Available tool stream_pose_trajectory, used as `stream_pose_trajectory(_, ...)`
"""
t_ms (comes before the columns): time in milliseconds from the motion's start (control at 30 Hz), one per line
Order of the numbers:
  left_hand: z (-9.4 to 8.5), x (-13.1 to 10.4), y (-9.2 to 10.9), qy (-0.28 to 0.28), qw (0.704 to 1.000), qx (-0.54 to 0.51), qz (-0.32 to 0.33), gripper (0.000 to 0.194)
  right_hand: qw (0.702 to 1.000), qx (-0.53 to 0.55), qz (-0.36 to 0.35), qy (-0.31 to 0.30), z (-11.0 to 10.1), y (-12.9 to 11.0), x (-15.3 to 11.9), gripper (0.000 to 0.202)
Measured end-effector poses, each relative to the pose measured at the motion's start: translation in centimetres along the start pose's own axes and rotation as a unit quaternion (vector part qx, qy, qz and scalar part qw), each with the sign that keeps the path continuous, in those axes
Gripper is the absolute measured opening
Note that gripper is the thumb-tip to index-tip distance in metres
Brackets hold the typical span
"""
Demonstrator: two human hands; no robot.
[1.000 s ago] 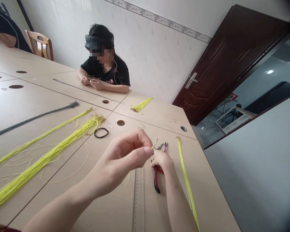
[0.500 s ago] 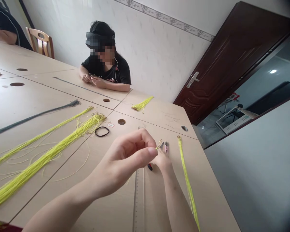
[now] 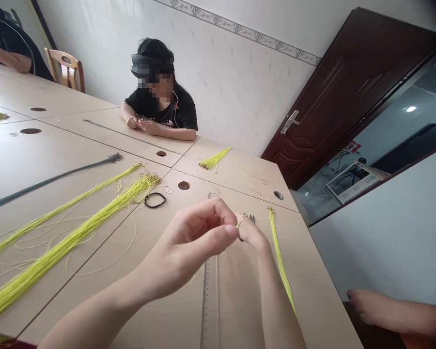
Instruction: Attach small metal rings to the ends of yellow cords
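Observation:
My left hand (image 3: 194,242) is raised over the table, thumb and forefinger pinched together. In that pinch is a small gold fish hook (image 3: 242,218) with a bit of yellow line at its shank. Close behind it, my right hand (image 3: 252,233) is lower, near the dark tips of some tools (image 3: 252,219); its fingers are hidden by my left hand, so its grip does not show. Beneath both hands a clear ruler (image 3: 210,300) lies lengthwise on the table.
Bundles of yellow line with gold hooks lie left (image 3: 72,235) and right (image 3: 279,259), beside a grey-green bundle (image 3: 58,183). A black band (image 3: 154,200) and a tape roll (image 3: 278,195) are there too. A co-worker (image 3: 163,106) sits opposite. A bare limb (image 3: 388,310) shows lower right.
My right hand has shifted slightly right and now covers more of the tools. The left hand keeps its pinch on the hook. A person's bare limb has appeared at lower right.

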State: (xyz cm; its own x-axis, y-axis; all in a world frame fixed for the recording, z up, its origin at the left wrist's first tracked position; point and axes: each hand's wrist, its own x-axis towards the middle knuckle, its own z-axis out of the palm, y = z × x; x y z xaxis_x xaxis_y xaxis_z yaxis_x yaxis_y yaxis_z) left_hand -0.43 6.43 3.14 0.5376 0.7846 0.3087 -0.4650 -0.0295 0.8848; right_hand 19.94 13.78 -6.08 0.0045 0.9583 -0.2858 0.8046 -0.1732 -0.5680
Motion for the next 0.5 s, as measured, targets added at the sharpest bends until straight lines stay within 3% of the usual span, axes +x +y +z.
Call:
stream_pose_trajectory(133,0.3,0.2,0.3,-0.005,1.000,-0.004,-0.012,0.019,0.973,0.218,-0.076,0.012,-2.8,-0.8,-1.9,0.053)
stream_pose_trajectory(200,0.3,0.2,0.3,-0.003,1.000,-0.003,-0.025,0.020,0.938,0.322,-0.124,0.030,-3.7,-1.9,-4.1,0.057)
stream_pose_trajectory(233,0.4,0.3,0.2,-0.003,1.000,-0.006,-0.030,0.020,0.912,0.379,-0.152,0.034,-3.9,-2.5,-5.4,0.056)
stream_pose_trajectory(300,0.4,0.3,0.0,-0.005,0.999,-0.024,-0.033,0.020,0.814,0.528,-0.237,0.045,-4.0,-3.6,-7.8,0.040)
stream_pose_trajectory(367,0.4,0.3,-0.2,-0.012,0.997,-0.064,-0.042,0.018,0.785,0.495,-0.336,0.161,-3.6,-4.3,-9.5,0.019)
stream_pose_trajectory(433,0.4,0.3,-0.4,-0.024,0.991,-0.116,-0.059,0.017,0.788,0.284,-0.410,0.361,-3.2,-4.5,-10.2,0.019)
stream_pose_trajectory(500,0.4,0.3,-0.4,-0.031,0.984,-0.154,-0.080,0.017,0.751,0.058,-0.435,0.494,-3.1,-4.4,-10.3,0.029)
